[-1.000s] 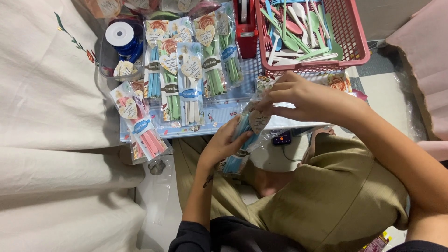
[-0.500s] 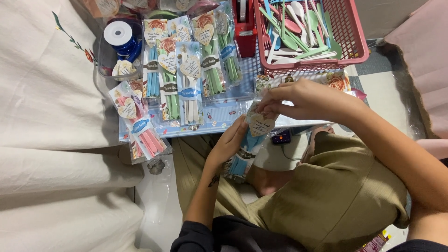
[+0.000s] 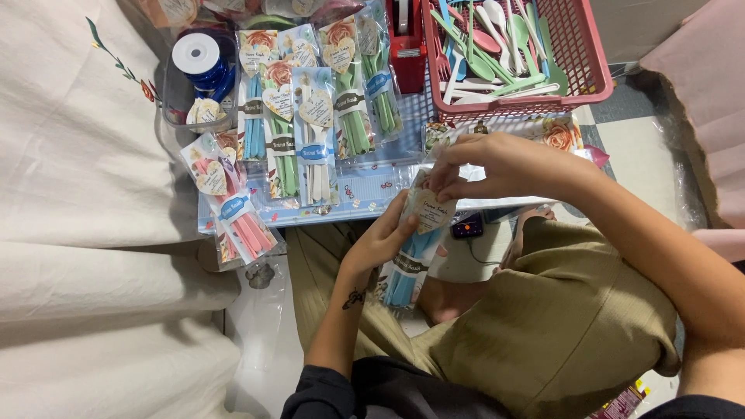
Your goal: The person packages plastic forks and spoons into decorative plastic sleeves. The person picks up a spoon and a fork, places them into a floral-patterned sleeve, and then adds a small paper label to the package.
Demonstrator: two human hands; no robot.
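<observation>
Head view: the right hand is pinching its fingertips closed on the top edge of a clear packet of blue cutlery, at the heart-shaped tag. The left hand is cupping the packet's side from the left, fingers curled loosely around it rather than fully closed. The packet is hanging tilted over the person's lap, just off the near edge of the blue mat.

Risk, as a judgement: the wrap looks slick, so a loosening pinch could be letting the cutlery slide out at the lower end, or the tag could be seating crooked.

Finished packets are lying in a row on the mat; a red basket of loose cutlery is standing at its far right corner, a ribbon spool at its far left.
</observation>
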